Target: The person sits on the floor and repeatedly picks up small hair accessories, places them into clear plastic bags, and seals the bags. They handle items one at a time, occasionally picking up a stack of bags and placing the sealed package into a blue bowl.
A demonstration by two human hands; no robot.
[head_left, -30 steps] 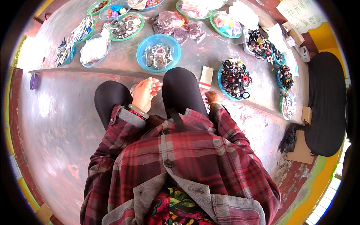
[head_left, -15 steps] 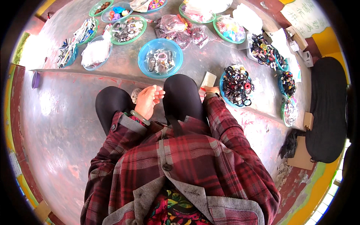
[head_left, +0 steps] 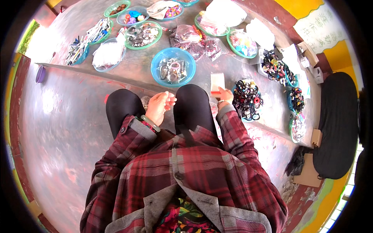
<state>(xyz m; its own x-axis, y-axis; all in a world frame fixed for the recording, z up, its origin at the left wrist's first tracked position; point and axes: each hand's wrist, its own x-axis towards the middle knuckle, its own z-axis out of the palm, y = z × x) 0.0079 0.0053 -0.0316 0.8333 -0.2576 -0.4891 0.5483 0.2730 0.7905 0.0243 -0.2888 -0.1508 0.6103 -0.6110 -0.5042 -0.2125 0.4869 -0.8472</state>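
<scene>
My left hand [head_left: 157, 108] is held over the gap between my knees, palm turned inward. Its fingers are loosely curled, with nothing visible in them. A pale bangle circles that wrist. Beyond my right knee, my right hand [head_left: 225, 95] is closed on the near end of a small cream-white card [head_left: 217, 81] with an orange-red strip along its lower edge. Just right of that hand is a blue basin heaped with black hair ties [head_left: 247, 100]. Ahead of my knees stands a blue basin [head_left: 155, 72] with small clear packets of hair ties [head_left: 173, 71].
Green and blue basins with small goods fill the raised ledge; one green basin [head_left: 125, 42] holds packets. Clear bags [head_left: 188, 37] of reddish items lie mid-ledge. White bags [head_left: 259, 33] are at the far right. A purple bowl [head_left: 40, 74] sits left; a black padded object [head_left: 337, 124] stands right.
My right hand has come further into view and now grips the card, which stands more upright. The whole view has shifted slightly; my left hand keeps much the same pose.
</scene>
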